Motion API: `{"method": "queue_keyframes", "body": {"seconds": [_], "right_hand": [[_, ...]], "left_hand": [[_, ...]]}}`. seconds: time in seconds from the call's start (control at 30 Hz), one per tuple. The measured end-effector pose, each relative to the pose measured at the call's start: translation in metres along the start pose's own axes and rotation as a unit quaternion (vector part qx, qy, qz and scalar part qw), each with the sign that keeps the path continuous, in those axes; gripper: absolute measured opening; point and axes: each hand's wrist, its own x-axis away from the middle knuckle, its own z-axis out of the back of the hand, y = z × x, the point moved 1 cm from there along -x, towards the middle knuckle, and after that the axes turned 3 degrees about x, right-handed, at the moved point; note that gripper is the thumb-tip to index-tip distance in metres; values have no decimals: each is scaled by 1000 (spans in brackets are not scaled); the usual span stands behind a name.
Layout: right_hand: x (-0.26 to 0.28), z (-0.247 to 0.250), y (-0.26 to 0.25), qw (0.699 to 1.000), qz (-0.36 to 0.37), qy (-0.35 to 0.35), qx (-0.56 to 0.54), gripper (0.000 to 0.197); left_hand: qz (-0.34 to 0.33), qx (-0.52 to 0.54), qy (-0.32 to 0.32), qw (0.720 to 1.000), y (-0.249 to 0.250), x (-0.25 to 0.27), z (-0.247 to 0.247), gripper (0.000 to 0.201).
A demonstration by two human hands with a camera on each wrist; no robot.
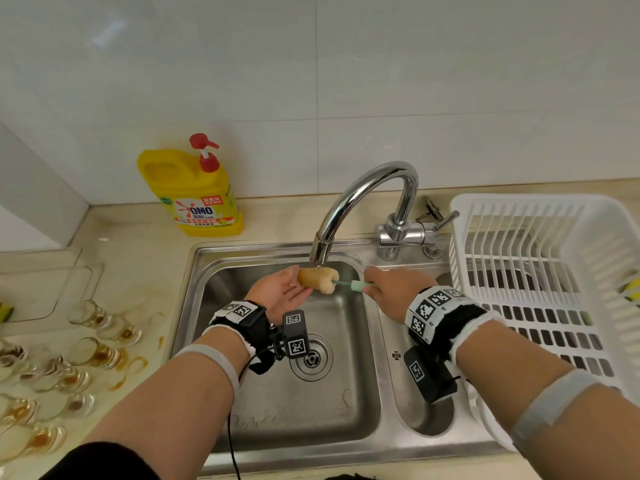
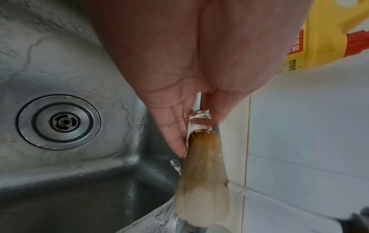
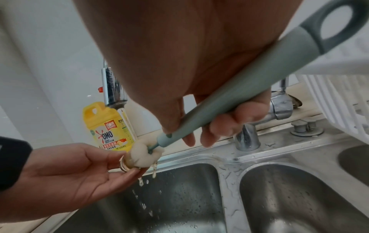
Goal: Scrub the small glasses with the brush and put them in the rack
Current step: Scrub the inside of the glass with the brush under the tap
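L hand pinches small brown-stained glass w/ sponge brush inside, R hand gripping handle.

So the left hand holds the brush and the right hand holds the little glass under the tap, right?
No, swapped. The right hand grips the brush; the left hand holds the glass under the tap. The right wrist view shows it.

Only readable text: "OMO" in red on label of yellow detergent bottle, standing on counter beyond left hand, past sink's back-left corner. Chinese chars under the logo too small to read. Wrist bands carry b/w square marker codes, no legible txt.
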Motion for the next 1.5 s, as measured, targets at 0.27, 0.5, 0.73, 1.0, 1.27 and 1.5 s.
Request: {"method": "queue_keyframes", "body": {"seconds": [0.27,0.5,0.73,1.0,1.27,1.5], "right_hand": [[-1,4,8,1000,-24,-12,8,26],[-3,15,7,999,10,6,51,14],[-8,18,-1,997,-3,14,74,12],[-8,2,1,999,-45,-30,-1,34],[3,12,11,999,0,29,14,13],[3,9,1,1000,-17,2,-2,21]], "left_hand": [[-12,-24,81,996,3,-6,5,33],[-2,-29,64,998,3,-7,3,38],[22,-53,64,996,-2,-6,-2,39],[9,6,29,1000,5,-2,-4,38],[12,30,76,997,8,-5,6,37],[9,-1,47,999,5,1,3,34]]}}
